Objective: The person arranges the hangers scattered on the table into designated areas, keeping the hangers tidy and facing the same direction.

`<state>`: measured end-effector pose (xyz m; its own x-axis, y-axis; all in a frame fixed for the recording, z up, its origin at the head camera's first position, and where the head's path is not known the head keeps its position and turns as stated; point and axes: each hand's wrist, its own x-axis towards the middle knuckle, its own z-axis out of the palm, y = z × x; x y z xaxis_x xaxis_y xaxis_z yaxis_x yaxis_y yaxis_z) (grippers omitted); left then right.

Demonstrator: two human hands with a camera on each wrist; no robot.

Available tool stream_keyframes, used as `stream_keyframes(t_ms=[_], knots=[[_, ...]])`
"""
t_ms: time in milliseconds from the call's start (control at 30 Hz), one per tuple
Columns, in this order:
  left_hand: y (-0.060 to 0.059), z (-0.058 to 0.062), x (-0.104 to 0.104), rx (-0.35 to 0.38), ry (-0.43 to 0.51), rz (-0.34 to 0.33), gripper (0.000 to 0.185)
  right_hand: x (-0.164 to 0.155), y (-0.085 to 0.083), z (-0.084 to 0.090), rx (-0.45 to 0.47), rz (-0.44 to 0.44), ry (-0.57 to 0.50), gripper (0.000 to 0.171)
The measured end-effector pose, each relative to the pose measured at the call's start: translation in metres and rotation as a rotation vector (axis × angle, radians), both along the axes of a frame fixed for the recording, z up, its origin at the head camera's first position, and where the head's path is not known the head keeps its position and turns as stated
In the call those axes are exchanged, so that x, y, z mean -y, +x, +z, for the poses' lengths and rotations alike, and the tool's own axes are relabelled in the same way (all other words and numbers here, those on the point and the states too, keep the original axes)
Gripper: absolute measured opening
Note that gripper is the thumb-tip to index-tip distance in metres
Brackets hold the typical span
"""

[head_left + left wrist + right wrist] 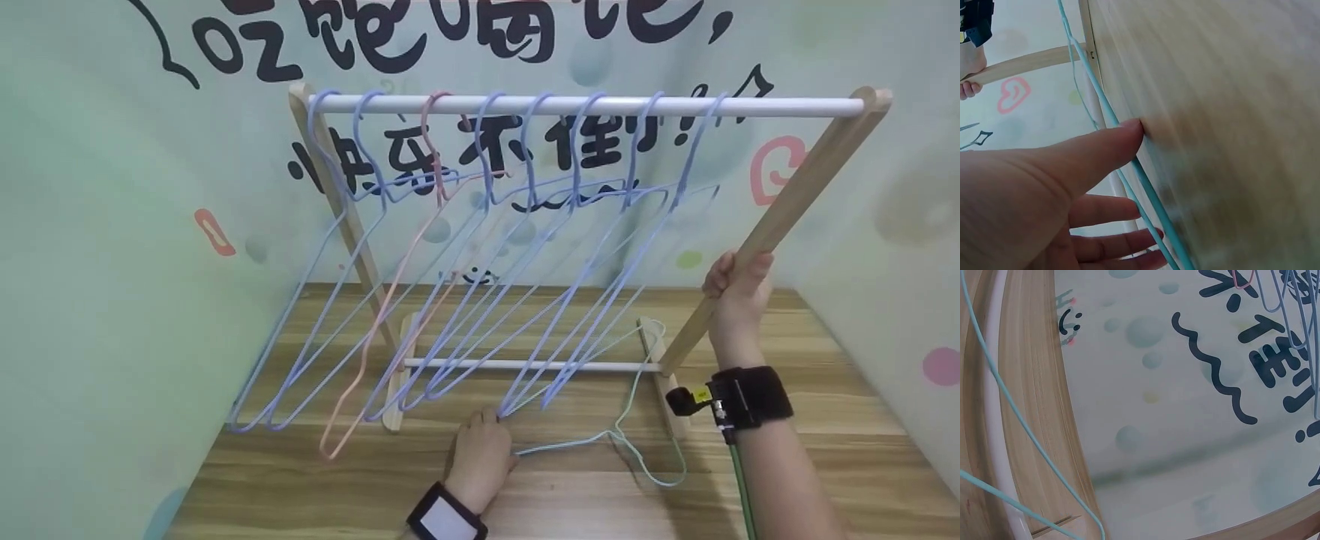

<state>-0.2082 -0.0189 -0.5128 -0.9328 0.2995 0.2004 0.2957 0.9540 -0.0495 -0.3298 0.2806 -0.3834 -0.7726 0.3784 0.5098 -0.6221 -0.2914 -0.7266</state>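
A teal clothes hanger [566, 445] lies low over the table in front of the rack, its hook toward the right. My left hand [480, 457] holds its left corner; in the left wrist view the thumb [1114, 140] lies across the hanger wire [1154, 197], with fingertips at the second wire. My right hand [739, 300] grips the right wooden post [795, 180] of the clothes rack. Several blue hangers [577, 161] and a pink hanger [394, 277] hang from the white top rail [780, 107]. The right wrist view does not show the right hand.
The rack's lower white bar [472, 364] joins two wooden feet [671, 409] on the wood-grain table [300, 495]. Behind stands a pale wall [660, 45] with black lettering. The hanging hangers slant forward above my left hand.
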Motion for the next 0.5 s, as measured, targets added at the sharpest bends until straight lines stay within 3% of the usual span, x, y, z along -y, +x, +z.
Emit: stream_keyframes(t_ms=[233,500], knots=[[0.001,-0.004,0.005,-0.013,-0.011,-0.101,0.052,0.0,0.0,-0.001,0.016,0.005,-0.021,0.064],[0.008,-0.002,0.011,0.054,0.163,-0.211,0.044,0.002,-0.002,-0.002,-0.004,-0.012,-0.002,0.061]])
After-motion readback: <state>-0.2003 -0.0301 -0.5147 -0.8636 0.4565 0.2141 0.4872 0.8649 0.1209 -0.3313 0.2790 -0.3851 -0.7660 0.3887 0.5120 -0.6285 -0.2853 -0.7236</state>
